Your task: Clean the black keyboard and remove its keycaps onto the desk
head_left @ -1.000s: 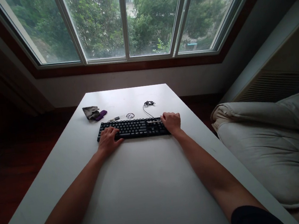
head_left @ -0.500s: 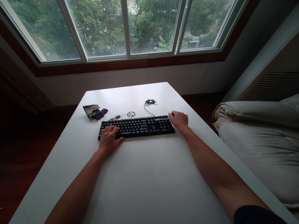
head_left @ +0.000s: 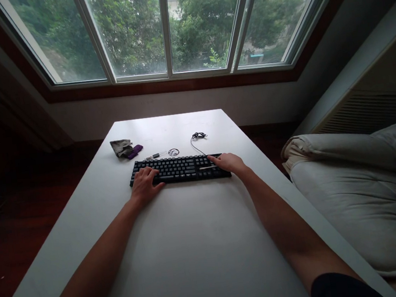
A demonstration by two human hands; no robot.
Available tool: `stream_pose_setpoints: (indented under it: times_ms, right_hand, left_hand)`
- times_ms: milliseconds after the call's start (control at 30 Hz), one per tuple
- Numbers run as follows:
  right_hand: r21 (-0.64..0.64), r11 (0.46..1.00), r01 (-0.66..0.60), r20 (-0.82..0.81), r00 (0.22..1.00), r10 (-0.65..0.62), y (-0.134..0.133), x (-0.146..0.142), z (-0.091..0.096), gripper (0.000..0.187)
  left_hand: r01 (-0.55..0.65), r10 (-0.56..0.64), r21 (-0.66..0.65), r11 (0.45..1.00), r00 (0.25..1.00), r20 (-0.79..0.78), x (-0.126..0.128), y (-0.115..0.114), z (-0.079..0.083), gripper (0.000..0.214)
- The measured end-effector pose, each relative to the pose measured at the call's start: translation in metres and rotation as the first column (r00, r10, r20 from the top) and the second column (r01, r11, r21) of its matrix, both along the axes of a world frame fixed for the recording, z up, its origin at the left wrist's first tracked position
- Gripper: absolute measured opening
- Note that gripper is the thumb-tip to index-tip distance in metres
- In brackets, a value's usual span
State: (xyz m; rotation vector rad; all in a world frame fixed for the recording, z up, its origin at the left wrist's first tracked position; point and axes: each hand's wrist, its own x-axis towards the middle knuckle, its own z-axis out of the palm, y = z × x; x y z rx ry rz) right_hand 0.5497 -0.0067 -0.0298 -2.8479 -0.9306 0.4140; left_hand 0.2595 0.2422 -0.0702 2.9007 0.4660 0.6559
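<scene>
A black keyboard [head_left: 177, 169] lies crosswise on the white table [head_left: 195, 245]. My left hand [head_left: 145, 181] rests on its left end, fingers spread over the keys and the thumb along the front edge. Over the number pad at the right end is my right hand [head_left: 229, 162], its fingers closed round a thin silvery tool [head_left: 207, 167]. The tool points left across the keys; it is too small to tell its exact kind. From the keyboard's back edge a black cable [head_left: 199, 135] runs to a small coil.
Behind the keyboard lie a grey cloth [head_left: 121, 148], a purple item [head_left: 135, 151], a small slim tool [head_left: 153, 156] and a ring-shaped item [head_left: 173, 152]. A pale padded seat [head_left: 351, 197] stands right of the table. A window [head_left: 165, 32] is beyond it.
My right hand has moved left and slightly nearer over the number pad, its fingers now stretched more leftward, carrying the thin silvery tool. My left hand and the keyboard have stayed in place.
</scene>
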Motion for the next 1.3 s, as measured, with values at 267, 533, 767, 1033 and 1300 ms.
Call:
stream_pose_setpoints:
  times_ms: [267,533,767,1033,1300]
  right_hand:
    - [0.112,0.978,-0.176,-0.257,0.946,0.200,-0.003,-0.010,0.018,0.082]
    - [0.280,0.873,-0.399,-0.156,0.879,0.452,-0.009,-0.016,0.021,0.034]
    - [0.259,0.926,-0.275,0.192,0.954,0.230,-0.006,-0.016,0.018,0.027]
    - [0.202,0.931,-0.305,0.349,0.910,0.223,0.004,-0.047,0.019,0.017]
    - [0.064,0.958,-0.278,0.375,0.897,0.235,0.010,-0.077,0.033,0.024]
  left_hand:
    - [-0.004,0.004,0.019,1.000,1.000,-0.001,-0.001,0.000,0.001,0.041]
    - [0.000,0.000,0.025,1.000,1.000,0.005,0.000,0.001,-0.002,0.040]
    - [0.006,-0.006,0.032,0.999,1.000,0.007,0.001,0.000,-0.002,0.040]
    - [0.003,-0.003,0.038,0.999,1.000,0.004,0.001,0.002,-0.004,0.041]
    - [0.007,-0.008,0.026,1.000,1.000,0.010,0.001,0.001,-0.003,0.040]
